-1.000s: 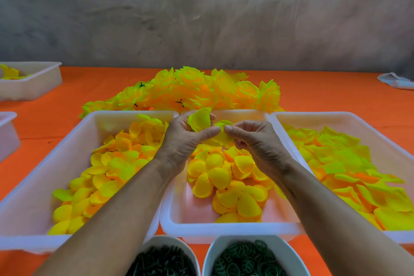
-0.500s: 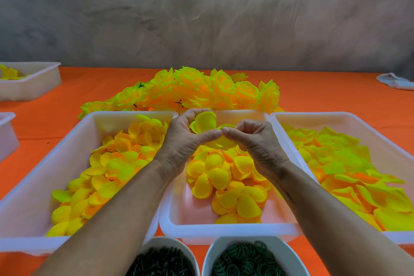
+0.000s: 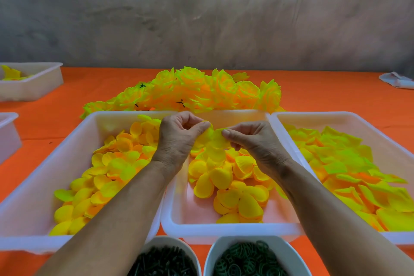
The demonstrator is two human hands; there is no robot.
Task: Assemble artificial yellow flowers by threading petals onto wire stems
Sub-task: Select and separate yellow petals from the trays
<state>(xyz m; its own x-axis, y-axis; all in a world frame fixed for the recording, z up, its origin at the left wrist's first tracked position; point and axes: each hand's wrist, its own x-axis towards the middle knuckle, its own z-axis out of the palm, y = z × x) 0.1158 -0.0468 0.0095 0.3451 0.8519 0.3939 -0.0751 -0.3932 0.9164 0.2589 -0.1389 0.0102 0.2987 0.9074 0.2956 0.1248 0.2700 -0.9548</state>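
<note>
Both hands meet above the far end of the middle white tray (image 3: 226, 229), which holds loose round yellow petals. My left hand (image 3: 177, 139) pinches a yellow petal piece (image 3: 207, 135) between thumb and curled fingers. My right hand (image 3: 253, 141) pinches the neighbouring yellow petal (image 3: 218, 141) at its edge with thumb and forefinger. The two petals touch and partly overlap between the fingertips. No wire stem shows; anything inside the left fist is hidden.
A left tray (image 3: 67, 157) holds small yellow-orange petals, and a right tray (image 3: 313, 116) holds larger yellow-green ones. Finished yellow flowers (image 3: 201, 89) lie heaped behind the trays. Two bowls at the near edge hold dark green stems (image 3: 163, 262) and green rings (image 3: 246, 260). More white trays (image 3: 38, 80) stand far left.
The petal that stood raised above my left hand has come down between the fingertips. My right hand has slid its pinch to the petal's edge, and both hands have sunk slightly toward the tray.
</note>
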